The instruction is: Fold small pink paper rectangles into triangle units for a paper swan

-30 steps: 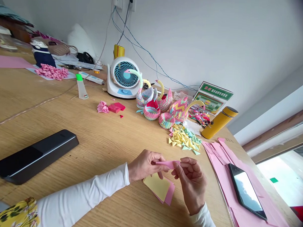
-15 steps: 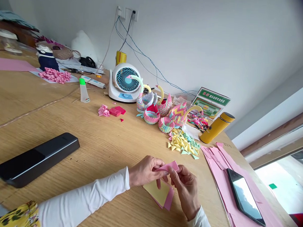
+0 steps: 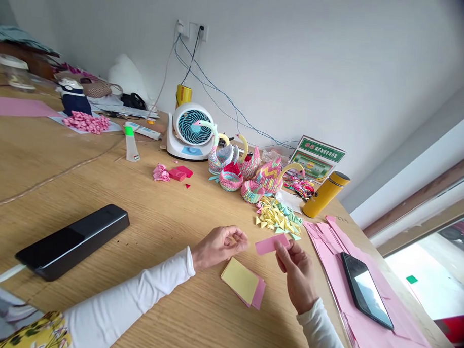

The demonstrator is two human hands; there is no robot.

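1. A broad table topped in light-brown wood grain [image 3: 162, 207] spread beneath my right hand [image 3: 300, 270] and my left hand [image 3: 220, 247].
2. Large flat sheets of pink paper [image 3: 374, 339] lay to the right of my right-hand grip, overlapping each other.
3. A white desk fan with a round blue-green grille [image 3: 193, 124] stood well beyond my grip, toward the wall and to the left.
4. A long, glossy black box-shaped device [image 3: 75, 242] lay well to the left of both hands.
5. A cluster of swan figures and bowls made of small folded paper pieces [image 3: 268, 175], mostly pink, white and yellow, sat past my grip.
6. A yellow cylindrical flask with a dark cap [image 3: 326, 195] rested tilted in view, beyond my right hand and to its right.
7. My right hand was closed in a pinch, thumb against fingers.
8. My left hand was partly open, fingers loosely curled around nothing I could see, near the pinch but apart from it.
9. A flat black phone [image 3: 367, 290] lay on the sheets, right of my grip.
10. A loose heap of yellow and pale-green folded paper triangles [image 3: 278, 216] lay just beyond the pinch.
11. A small stack of yellow and pink paper rectangles [image 3: 239, 281] lay nearer to me than the pinch, between my hands.
12. A small pink paper strip [image 3: 267, 245] was in my pinch, held by its right end; its free end pointed toward my left hand.
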